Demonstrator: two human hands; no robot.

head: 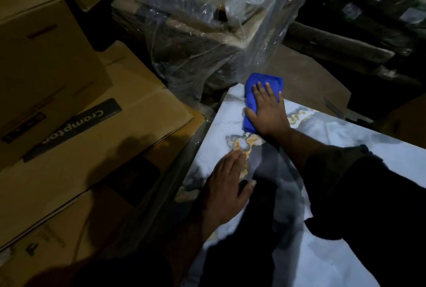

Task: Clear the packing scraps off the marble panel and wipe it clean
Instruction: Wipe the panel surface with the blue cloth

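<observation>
Head view: right hand (268, 115) fingers (261, 89) lie flat, pressing the cloth (255, 93) onto the panel's (345, 139) far corner at twelve o'clock. Left hand (227, 183) rests flat, empty, at seven o'clock. Unwiped panel likely runs toward five o'clock, nearer the right hand.

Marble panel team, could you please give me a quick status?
Right hand flat on blue cloth at panel far corner. Left hand flat on panel. No scraps visible.
</observation>
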